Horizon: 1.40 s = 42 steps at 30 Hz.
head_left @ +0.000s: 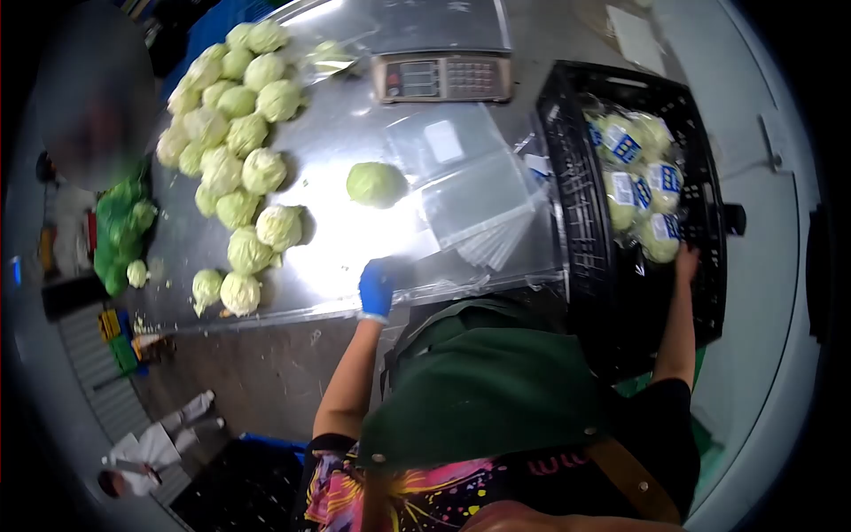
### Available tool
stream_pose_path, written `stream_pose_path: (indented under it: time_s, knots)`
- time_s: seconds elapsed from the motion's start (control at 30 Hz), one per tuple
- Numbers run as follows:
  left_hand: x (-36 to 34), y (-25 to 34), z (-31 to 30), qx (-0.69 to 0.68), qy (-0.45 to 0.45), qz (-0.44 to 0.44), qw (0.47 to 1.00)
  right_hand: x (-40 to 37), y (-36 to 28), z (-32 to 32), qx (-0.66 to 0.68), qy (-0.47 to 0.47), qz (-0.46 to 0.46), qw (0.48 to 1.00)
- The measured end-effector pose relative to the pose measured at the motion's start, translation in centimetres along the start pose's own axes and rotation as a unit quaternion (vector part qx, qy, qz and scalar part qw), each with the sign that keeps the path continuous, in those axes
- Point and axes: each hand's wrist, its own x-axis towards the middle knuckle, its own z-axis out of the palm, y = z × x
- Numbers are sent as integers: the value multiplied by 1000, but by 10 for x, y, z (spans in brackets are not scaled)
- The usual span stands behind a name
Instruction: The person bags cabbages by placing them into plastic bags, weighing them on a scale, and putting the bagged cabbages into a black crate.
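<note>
Head view: our right hand (687, 263) reaches into the black crate (581, 191), its fingers at the near edge of 1 bagged cabbage (660, 238). We cannot tell whether they pinch the film or merely touch it. Our left hand (376, 288), in a blue glove, is over the near edge of the steel table (324, 266); blur hides whether its fingers are spread or curled, and no held item is visible.

For sound handling, we should support the head through its rounded side, lower it without dropping, and release only once it seats against its neighbours. We should avoid dragging the film across the slotted wall, which could snag or tear it.

Materials: the crate is rigid, perforated plastic; the wrapped heads are glossy, with blue-and-white labels. Beyond our left hand, 1 loose cabbage (374, 184) is smooth, pale green and rounded. To its right, flat clear bags (483, 208) fan out on the reflective metal. Farther off is the scale (441, 77); left of our gloved hand, the cabbage pile (245, 136) shows ribbed, crinkled leaves.
</note>
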Motion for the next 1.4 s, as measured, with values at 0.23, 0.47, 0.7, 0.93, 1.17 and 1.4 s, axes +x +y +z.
stream_pose_path:
  time_s: [0.23,0.47,0.7,0.93,1.17,1.4]
  knots:
    - [39,11,-20,174,-83,53,980,-217,-338,-71,148,22,-330,932]
    - [16,24,-108,-110,33,42,992,-438,-418,79,44,-564,-393,725]
    - [-29,28,-188,-359,287,-101,882,-563,-455,161,233,-845,-127,465]
    - [-62,-127,-137,-594,186,-61,780,-617,-518,143,172,-713,-393,554]
    - [-35,21,-182,-595,351,-278,668,-692,-541,121,95,-580,-653,478]
    - [-17,41,-194,-419,266,-143,856,-681,-550,153,334,-679,-111,644]
